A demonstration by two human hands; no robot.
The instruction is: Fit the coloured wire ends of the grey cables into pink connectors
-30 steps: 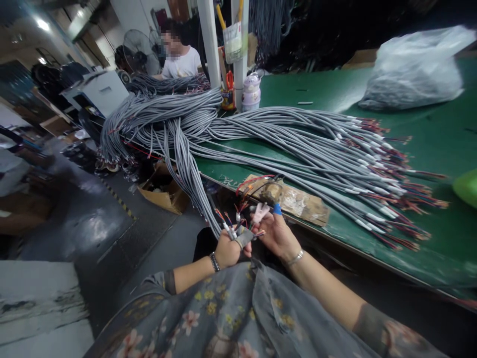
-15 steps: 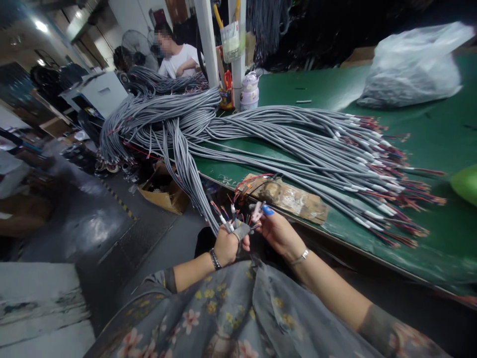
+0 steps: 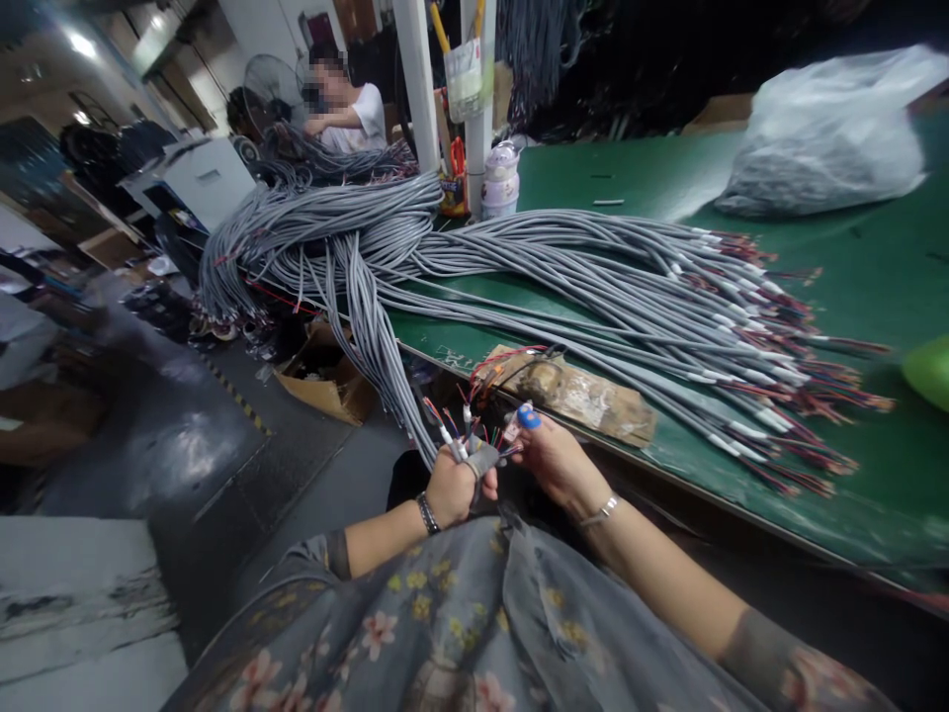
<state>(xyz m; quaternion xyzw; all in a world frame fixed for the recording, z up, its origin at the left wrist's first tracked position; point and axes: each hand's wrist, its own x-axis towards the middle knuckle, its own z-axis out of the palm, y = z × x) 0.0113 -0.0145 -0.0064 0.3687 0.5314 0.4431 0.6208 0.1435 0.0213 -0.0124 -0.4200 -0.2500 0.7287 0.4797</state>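
Observation:
Low in front of my body, my left hand is closed around the ends of several grey cables. Thin coloured wires fan out above its fist, and a grey wrap covers its thumb. My right hand is close on the right side, fingers pinched at the tips of some of these wires. A blue covering sits on one of its digits, beside a pale pinkish wrap. Exactly which wires are between the fingertips is too small to make out.
A green table carries a big bundle of grey cables with white-sleeved ends. Near its edge lies a wooden board. A plastic bag stands at the back right, a cardboard box below left. Another person sits behind.
The right thumb and fingers have turned slightly, so the blue covering shows at another angle. My left hand keeps its hold. The person behind has raised an arm and leaned left.

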